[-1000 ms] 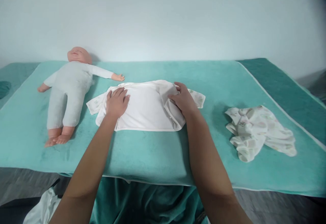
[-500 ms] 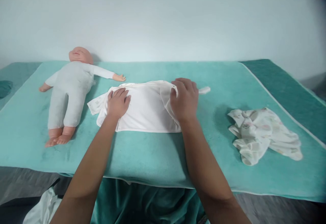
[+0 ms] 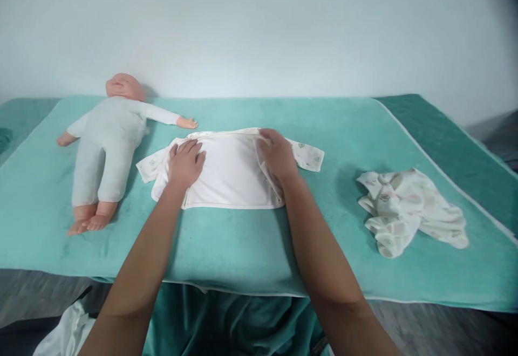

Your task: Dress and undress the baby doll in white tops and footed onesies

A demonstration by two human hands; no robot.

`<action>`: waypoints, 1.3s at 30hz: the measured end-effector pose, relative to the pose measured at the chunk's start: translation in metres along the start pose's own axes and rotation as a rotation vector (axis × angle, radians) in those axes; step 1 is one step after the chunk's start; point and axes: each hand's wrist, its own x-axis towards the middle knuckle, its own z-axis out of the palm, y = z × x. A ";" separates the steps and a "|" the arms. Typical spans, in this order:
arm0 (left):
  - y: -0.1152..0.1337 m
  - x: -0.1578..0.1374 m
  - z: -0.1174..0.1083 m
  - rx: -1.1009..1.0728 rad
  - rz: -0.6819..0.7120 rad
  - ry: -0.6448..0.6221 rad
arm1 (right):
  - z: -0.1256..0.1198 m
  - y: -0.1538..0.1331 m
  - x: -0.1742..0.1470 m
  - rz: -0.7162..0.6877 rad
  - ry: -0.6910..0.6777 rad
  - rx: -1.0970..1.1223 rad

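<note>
A small white baby shirt [image 3: 232,172] lies spread in front of me, its plain white side up and its printed sleeves [image 3: 309,157] sticking out left and right. My left hand [image 3: 186,163] rests flat on the left part of the shirt, fingers spread and pointing away from me. On the right folded edge lies my right hand [image 3: 278,153], fingers stretched over the cloth near its top corner; part of that edge is hidden beneath it.
A baby doll [image 3: 109,143] with a white cloth body lies on its back at the left. At the right sits a crumpled printed baby garment [image 3: 408,207]. Everything lies on a green padded cover [image 3: 238,248], with a pale wall [image 3: 259,32] behind it.
My right hand has moved left and lower onto the shirt's right edge. The right sleeve, narrow and bunched before, is now spread out flat. My left hand stays in place on the shirt.
</note>
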 end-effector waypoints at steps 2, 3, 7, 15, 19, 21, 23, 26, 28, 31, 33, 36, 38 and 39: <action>-0.001 0.000 0.000 -0.003 -0.001 0.003 | -0.022 0.009 -0.008 0.098 0.186 -0.076; -0.001 0.000 0.000 -0.005 0.000 0.004 | -0.034 0.015 -0.013 0.170 0.262 -0.169; -0.002 0.000 0.000 -0.008 0.007 0.010 | -0.065 0.044 -0.035 0.470 0.390 -0.430; -0.001 0.001 0.000 -0.020 0.002 0.021 | -0.069 0.070 -0.003 0.331 0.359 -0.098; -0.001 0.001 0.000 -0.044 -0.003 0.031 | -0.080 0.084 0.020 0.237 0.408 -0.100; 0.000 0.001 0.000 -0.055 -0.011 0.028 | -0.082 0.092 0.022 0.250 0.404 -0.150; 0.000 0.001 0.000 -0.057 -0.013 0.027 | -0.080 0.096 0.019 0.271 0.425 -0.197; 0.000 0.001 0.000 -0.049 -0.014 0.030 | -0.074 0.097 0.014 0.234 0.433 -0.272; -0.001 0.001 0.000 -0.049 -0.013 0.031 | -0.071 0.095 0.014 0.239 0.390 -0.311; 0.000 0.001 0.000 -0.053 -0.007 0.030 | -0.072 0.092 0.016 0.345 0.363 -0.298; 0.000 0.002 -0.001 -0.050 -0.007 0.026 | -0.073 0.090 0.019 0.381 0.395 -0.214; 0.000 0.002 -0.001 -0.038 -0.019 0.018 | -0.075 0.085 0.022 0.341 0.480 -0.025; -0.001 0.002 0.000 -0.032 -0.020 0.018 | -0.075 0.082 0.022 0.307 0.532 0.060; -0.001 0.002 0.000 -0.032 -0.017 0.021 | -0.075 0.082 0.022 0.290 0.553 0.080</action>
